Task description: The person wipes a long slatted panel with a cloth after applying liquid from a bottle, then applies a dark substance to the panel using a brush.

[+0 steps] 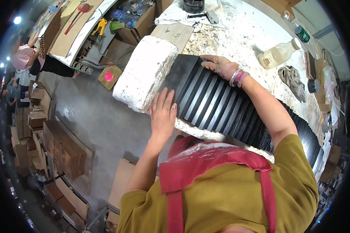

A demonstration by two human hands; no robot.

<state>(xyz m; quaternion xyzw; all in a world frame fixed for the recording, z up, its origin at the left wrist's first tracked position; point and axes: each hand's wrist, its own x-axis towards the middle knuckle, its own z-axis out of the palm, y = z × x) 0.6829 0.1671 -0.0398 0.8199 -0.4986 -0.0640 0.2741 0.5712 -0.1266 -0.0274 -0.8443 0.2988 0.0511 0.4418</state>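
Observation:
A long row of black boards (217,103) stands on edge, packed side by side, with pale glints along the edges. Its left end board shows a broad dark face (177,73). My left hand (162,116) lies with straight fingers against the near part of that end, beside a white-crusted block (146,72). At the far side, my right hand (223,67) bends its fingers over the top corner of the boards near the left end. A bangle and a pink band circle the right wrist. The undersides of the fingers are hidden.
A paint-spattered worktable (237,40) carries a cloudy plastic bottle (280,53), a crumpled grey rag (292,82) and a black tub (193,5). Cardboard stacks (64,149) stand on the floor to the left. A person in pink (23,57) is at another bench.

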